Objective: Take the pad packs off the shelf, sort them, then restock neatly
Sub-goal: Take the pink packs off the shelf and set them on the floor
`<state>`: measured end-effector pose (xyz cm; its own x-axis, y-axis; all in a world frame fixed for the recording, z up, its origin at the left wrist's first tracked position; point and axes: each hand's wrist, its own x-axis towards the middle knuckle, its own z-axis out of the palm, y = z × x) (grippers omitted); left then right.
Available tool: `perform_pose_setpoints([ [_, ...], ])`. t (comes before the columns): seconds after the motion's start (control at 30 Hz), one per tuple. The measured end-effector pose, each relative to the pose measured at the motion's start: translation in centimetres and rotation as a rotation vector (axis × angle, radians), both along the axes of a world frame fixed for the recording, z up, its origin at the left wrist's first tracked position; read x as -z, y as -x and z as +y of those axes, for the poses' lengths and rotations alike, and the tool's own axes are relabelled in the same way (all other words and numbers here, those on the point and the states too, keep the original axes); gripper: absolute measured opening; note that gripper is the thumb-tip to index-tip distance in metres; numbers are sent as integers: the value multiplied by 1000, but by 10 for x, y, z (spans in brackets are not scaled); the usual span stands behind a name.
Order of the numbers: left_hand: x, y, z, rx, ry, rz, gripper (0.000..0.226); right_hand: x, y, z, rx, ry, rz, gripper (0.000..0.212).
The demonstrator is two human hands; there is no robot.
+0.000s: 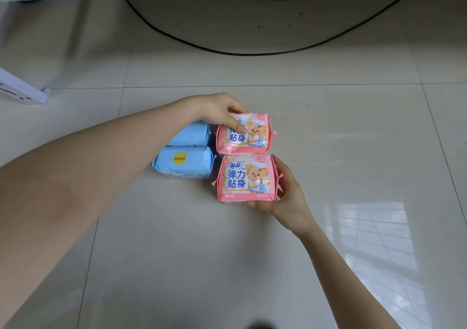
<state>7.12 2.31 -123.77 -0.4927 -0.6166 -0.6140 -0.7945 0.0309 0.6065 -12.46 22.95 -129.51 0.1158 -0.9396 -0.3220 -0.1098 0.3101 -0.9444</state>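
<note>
Left forearm (88, 177), closest and largest, stretches over a pale tiled floor (177, 253). Four pad packs lie on it in a tight block, two blue and two pink. The far blue pack (192, 134) and near blue pack (184, 163) sit at left. The left hand (217, 111) pinches the far pink pack (252, 136); the right hand (285, 197) grips the near pink pack (246, 177).

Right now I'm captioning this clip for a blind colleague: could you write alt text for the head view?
The left hand grips the far pink pad pack and the right hand the near pink pad pack, both on a tiled floor; two blue packs lie to their left.
</note>
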Motion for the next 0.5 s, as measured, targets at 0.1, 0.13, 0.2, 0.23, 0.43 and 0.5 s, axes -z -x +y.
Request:
perform_pose_setpoints([
  [0.1,-2,-1,-1,12,-4,-7,40,1,-4,0,-1,-5,1,96],
  [0.13,-2,-1,-1,10,-3,-8,40,1,-5,0,-2,-7,3,96],
  [0.2,-1,0,-1,2,-4,-8,41,2,-6,0,-1,-10,9,95],
  [0.23,-1,-1,0,-2,-6,-7,41,1,-7,0,1,-11,12,95],
  [0.43,-4,1,3,-7,-3,-30,42,0,-8,1,21,-32,27,94],
  [0.5,-4,2,5,-15,18,-56,43,-1,-7,1,15,-33,54,94],
])
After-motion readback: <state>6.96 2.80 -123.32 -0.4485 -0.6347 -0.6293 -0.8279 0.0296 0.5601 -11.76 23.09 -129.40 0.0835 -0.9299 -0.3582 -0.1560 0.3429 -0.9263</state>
